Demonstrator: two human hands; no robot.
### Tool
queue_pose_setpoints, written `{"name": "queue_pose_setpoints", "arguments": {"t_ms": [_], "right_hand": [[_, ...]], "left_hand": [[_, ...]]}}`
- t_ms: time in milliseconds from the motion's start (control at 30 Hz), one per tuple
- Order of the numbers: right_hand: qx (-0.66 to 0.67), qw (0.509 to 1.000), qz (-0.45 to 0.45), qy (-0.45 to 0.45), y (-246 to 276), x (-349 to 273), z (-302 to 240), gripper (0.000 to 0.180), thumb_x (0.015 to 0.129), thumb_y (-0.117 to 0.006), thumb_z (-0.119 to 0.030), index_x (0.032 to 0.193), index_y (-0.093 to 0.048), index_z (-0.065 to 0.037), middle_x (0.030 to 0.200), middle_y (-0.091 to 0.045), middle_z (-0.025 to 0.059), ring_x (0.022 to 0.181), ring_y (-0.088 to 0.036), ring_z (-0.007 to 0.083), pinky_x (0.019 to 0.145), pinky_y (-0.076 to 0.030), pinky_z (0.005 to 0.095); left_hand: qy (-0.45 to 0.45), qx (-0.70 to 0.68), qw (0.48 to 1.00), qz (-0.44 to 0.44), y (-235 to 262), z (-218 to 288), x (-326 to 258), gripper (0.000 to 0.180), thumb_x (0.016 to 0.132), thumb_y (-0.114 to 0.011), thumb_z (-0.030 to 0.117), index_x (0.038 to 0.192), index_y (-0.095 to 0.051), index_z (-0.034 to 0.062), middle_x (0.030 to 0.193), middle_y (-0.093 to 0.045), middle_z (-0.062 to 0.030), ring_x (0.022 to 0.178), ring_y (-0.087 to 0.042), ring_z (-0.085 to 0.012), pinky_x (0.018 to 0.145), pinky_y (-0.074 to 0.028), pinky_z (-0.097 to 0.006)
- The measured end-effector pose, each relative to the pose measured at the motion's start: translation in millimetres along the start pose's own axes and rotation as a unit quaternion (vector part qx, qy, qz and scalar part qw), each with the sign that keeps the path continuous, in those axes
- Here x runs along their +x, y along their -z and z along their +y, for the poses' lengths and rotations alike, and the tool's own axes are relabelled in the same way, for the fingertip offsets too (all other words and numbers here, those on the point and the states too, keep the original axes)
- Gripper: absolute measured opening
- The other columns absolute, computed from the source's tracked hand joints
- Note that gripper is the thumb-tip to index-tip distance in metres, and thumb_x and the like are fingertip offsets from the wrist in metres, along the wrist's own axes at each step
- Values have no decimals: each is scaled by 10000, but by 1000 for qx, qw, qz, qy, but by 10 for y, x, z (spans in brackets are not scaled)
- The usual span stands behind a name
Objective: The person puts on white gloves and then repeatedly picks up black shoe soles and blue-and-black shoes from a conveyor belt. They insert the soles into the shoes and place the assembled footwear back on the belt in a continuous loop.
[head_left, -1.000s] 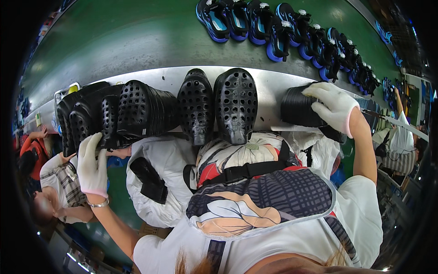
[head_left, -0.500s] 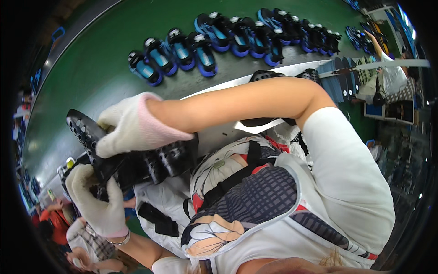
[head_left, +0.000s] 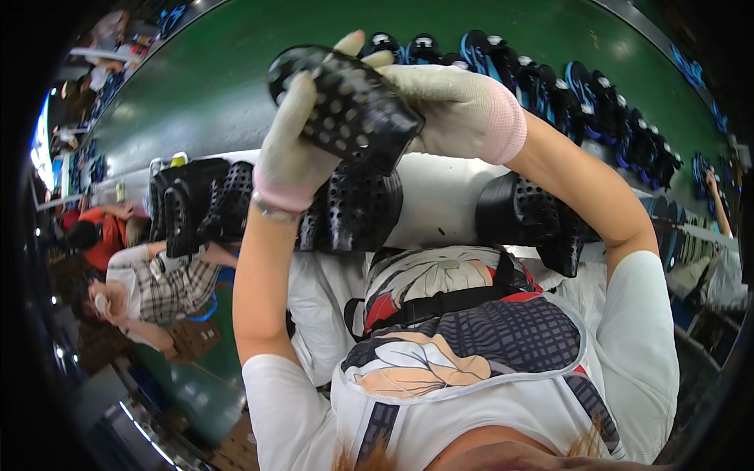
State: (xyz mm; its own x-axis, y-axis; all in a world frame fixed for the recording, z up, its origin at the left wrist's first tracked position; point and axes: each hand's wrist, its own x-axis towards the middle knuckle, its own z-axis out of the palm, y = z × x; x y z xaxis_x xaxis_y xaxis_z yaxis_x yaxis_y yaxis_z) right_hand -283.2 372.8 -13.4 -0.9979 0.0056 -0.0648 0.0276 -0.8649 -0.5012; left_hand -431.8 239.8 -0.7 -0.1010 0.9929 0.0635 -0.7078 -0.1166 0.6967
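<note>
A glossy black shoe form full of round holes is held up over the white ledge. My left hand, in a cream knitted glove with a pink cuff, grips it from the left, one finger lying along its side. The gloved right hand holds the wider end from the right, with fingertips showing past the far edge. Below them, more black perforated forms stand on the ledge, partly hidden by my left wrist.
Black-and-blue sports shoes line the green conveyor belt beyond. Further black forms stand on the ledge at left and right. A person in a plaid garment sits at far left, near a cardboard box.
Both hands have moved from the far left to the middle, lifting the black form up over the ledge. The view has turned, showing more of the left side.
</note>
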Motion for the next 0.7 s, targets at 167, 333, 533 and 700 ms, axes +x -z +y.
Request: {"name": "queue_pose_setpoints", "arguments": {"t_ms": [167,333,533,700], "right_hand": [[-612,750,244,53,-153,69,-166,446,917,-562,-431,1107,-641,-35,827,-630,43,768,-600,143,672,-494,258],[-748,644,157,33,-650,409,-58,480,842,-570,-464,1021,-623,-21,875,-647,157,793,-618,288,729,-484,364],[-806,538,241,-50,-524,708,80,581,818,-535,-528,1062,-644,-12,891,-672,171,812,-657,293,743,-517,372],[-769,581,243,-114,-306,979,-64,506,800,-471,-470,951,-660,-25,740,-648,162,722,-646,282,702,-512,368]], "left_hand": [[-50,47,993,94,-10,112,-21,439,969,-444,228,1330,-411,-20,1323,-511,-224,1243,-498,-323,1055,-405,-446],[-64,-39,985,158,200,431,1,228,856,-657,247,992,-603,72,904,-663,-95,847,-648,-249,785,-536,-363],[-113,78,932,337,326,309,305,221,858,-683,342,866,-574,150,745,-575,-9,668,-568,-129,612,-481,-274],[-18,104,956,274,1044,264,563,366,892,-605,428,987,-592,75,892,-632,-91,847,-609,-208,768,-494,-348]]}}
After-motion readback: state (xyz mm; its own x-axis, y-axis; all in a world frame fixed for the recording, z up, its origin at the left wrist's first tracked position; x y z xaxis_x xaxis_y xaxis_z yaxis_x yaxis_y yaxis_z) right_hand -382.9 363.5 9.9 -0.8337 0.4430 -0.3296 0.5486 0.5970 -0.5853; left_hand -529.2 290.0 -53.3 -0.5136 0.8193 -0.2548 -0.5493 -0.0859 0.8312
